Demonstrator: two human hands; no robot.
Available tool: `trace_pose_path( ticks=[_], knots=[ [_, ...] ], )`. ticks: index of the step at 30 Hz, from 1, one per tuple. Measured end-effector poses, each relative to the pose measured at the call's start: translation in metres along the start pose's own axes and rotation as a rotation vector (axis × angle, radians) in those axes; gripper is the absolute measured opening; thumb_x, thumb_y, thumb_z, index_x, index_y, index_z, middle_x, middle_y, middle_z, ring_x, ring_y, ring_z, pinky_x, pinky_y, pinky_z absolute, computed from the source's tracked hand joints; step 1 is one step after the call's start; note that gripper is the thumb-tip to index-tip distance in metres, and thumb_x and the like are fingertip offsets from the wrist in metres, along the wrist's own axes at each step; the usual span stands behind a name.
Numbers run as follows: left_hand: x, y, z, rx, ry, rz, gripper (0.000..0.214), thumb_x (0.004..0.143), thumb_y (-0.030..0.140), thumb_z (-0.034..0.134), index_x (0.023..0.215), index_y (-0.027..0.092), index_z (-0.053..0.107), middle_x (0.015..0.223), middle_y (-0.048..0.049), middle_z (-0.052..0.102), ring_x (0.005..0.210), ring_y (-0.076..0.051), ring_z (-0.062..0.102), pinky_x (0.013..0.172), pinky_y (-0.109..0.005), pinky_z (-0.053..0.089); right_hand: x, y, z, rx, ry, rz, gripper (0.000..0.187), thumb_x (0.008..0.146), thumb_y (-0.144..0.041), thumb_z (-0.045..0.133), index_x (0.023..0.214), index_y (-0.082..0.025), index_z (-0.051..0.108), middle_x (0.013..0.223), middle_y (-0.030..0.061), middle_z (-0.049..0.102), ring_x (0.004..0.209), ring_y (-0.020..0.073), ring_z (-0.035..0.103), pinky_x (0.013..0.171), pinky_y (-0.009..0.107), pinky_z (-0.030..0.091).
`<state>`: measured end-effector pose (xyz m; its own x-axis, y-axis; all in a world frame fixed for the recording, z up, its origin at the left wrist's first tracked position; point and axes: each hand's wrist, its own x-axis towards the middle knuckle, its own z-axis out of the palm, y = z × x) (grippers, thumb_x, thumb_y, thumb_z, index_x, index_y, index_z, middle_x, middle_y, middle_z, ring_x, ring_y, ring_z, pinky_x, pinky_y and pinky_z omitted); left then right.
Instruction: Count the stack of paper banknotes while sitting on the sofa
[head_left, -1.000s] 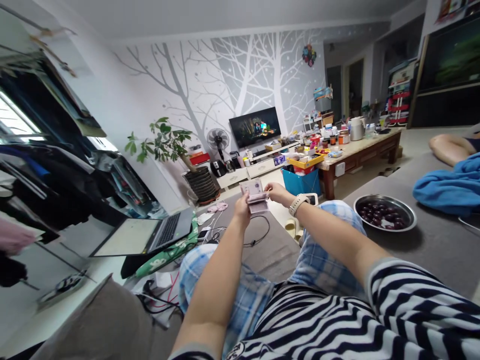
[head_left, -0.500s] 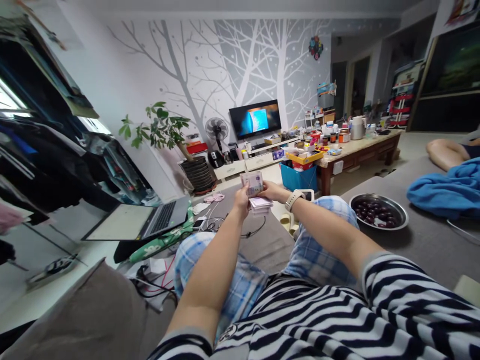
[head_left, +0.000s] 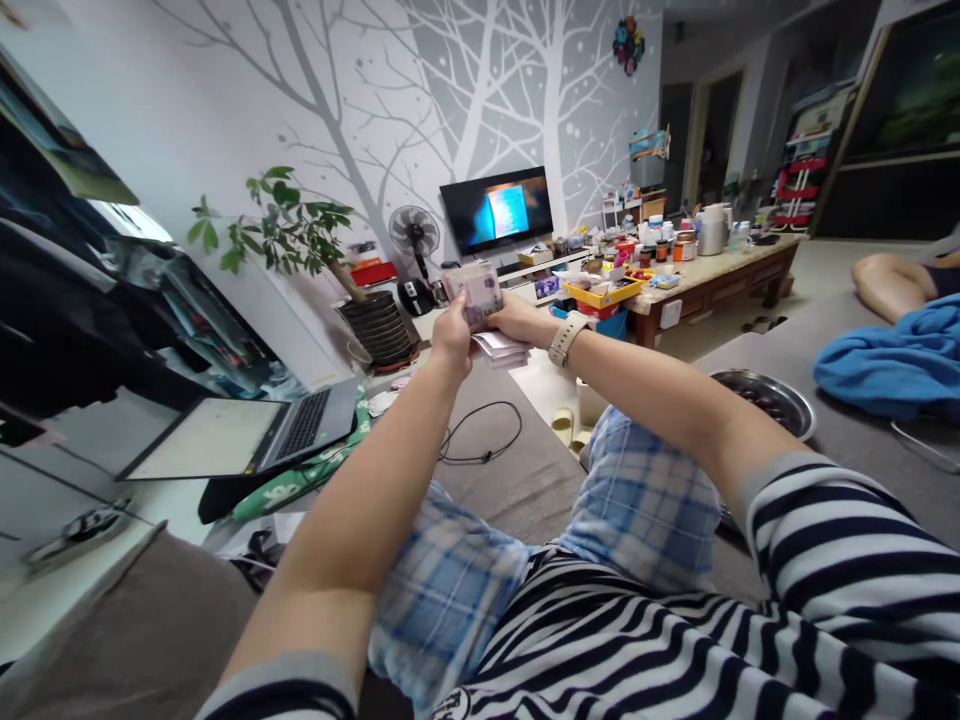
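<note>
A wad of banknotes is held up in front of me at arm's length, its faces pale purple with a figure 5 showing. My left hand is closed on the left side of the wad, thumb over the front. My right hand grips the notes at their right edge, with most of its fingers hidden behind them. Below the hands the lower ends of the notes stick out toward me in a layered bundle. A pale-strapped watch is on my right wrist.
A black cable lies on the grey sofa below my hands. On my left is an open laptop; on my right, a metal bowl and a blue cloth. Another person's leg rests beyond. Farther off stands a cluttered table.
Both hands have lifted the banknotes up, farther out and slightly left. My right forearm now covers much of the bowl. The view has shifted a little.
</note>
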<state>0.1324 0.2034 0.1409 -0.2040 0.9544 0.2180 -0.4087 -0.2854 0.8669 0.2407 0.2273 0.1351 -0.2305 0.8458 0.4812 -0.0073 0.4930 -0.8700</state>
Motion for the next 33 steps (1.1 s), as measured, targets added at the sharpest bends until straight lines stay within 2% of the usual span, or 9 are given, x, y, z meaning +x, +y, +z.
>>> trace_pose_path(
  ticks=[3,7,12,16,21,25,28,33],
  knots=[
    [0.001,-0.004,-0.006,0.017,-0.077,-0.092,0.028,0.086,0.029,0.053,0.101,0.011,0.067,0.089,-0.0106,0.073,0.086,-0.023,0.069,0.078,-0.034,0.055,-0.008,0.007,-0.003,-0.035,-0.042,-0.011,0.039,0.063,-0.001,0.063,0.1,-0.015,0.06,0.096,0.0061,0.07,0.084,0.0177,0.064,0.081,0.034,0.054],
    [-0.003,-0.018,-0.019,-0.047,-0.135,-0.165,0.029,0.087,0.026,0.048,0.103,0.01,0.066,0.089,-0.0119,0.073,0.085,-0.023,0.069,0.077,-0.035,0.055,-0.025,0.02,0.0,-0.175,0.001,0.001,0.045,0.064,-0.004,0.065,0.106,-0.017,0.058,0.103,0.0074,0.069,0.092,0.0207,0.063,0.085,0.036,0.051],
    [-0.007,-0.031,-0.025,-0.042,-0.09,-0.163,0.027,0.087,0.025,0.047,0.1,0.01,0.067,0.086,-0.0113,0.073,0.087,-0.023,0.069,0.079,-0.036,0.055,-0.032,0.027,0.004,-0.168,-0.008,0.019,0.042,0.062,-0.005,0.069,0.101,-0.018,0.06,0.1,0.0075,0.07,0.091,0.0211,0.063,0.083,0.034,0.052],
    [-0.008,-0.037,-0.028,-0.038,-0.043,-0.106,0.025,0.087,0.024,0.049,0.097,0.009,0.067,0.086,-0.0116,0.073,0.088,-0.023,0.069,0.081,-0.035,0.054,-0.033,0.028,0.007,-0.216,-0.021,0.008,0.037,0.062,-0.005,0.069,0.096,-0.018,0.061,0.1,0.0074,0.07,0.091,0.021,0.063,0.085,0.034,0.05],
    [-0.008,-0.038,-0.027,-0.052,0.022,-0.041,0.024,0.084,0.025,0.054,0.096,0.008,0.067,0.087,-0.0124,0.072,0.083,-0.024,0.07,0.078,-0.035,0.054,-0.031,0.019,0.0,-0.266,-0.112,0.052,0.032,0.064,-0.012,0.068,0.095,-0.016,0.061,0.097,0.0073,0.07,0.087,0.0198,0.063,0.08,0.032,0.049],
    [-0.008,-0.036,-0.027,-0.03,0.051,-0.049,0.023,0.083,0.026,0.055,0.093,0.01,0.067,0.082,-0.0102,0.072,0.078,-0.022,0.07,0.072,-0.031,0.055,-0.027,0.011,-0.011,-0.345,0.03,0.116,0.032,0.068,-0.025,0.067,0.099,-0.016,0.059,0.088,0.0054,0.067,0.077,0.0169,0.061,0.069,0.029,0.047],
    [-0.007,-0.037,-0.028,-0.007,0.087,-0.06,0.021,0.082,0.028,0.058,0.093,0.012,0.067,0.077,-0.0069,0.071,0.072,-0.02,0.07,0.067,-0.029,0.055,-0.026,0.009,-0.016,-0.39,0.133,0.08,0.027,0.071,-0.034,0.066,0.091,-0.018,0.059,0.08,0.0018,0.065,0.071,0.0147,0.058,0.065,0.027,0.043],
    [-0.008,-0.036,-0.026,-0.002,0.083,-0.072,0.018,0.08,0.027,0.06,0.087,0.013,0.066,0.071,-0.0058,0.068,0.067,-0.02,0.068,0.064,-0.028,0.054,-0.027,0.01,-0.017,-0.437,0.17,0.029,0.024,0.072,-0.041,0.065,0.072,-0.018,0.057,0.068,-0.0011,0.06,0.064,0.0125,0.053,0.06,0.025,0.037]
  ],
)
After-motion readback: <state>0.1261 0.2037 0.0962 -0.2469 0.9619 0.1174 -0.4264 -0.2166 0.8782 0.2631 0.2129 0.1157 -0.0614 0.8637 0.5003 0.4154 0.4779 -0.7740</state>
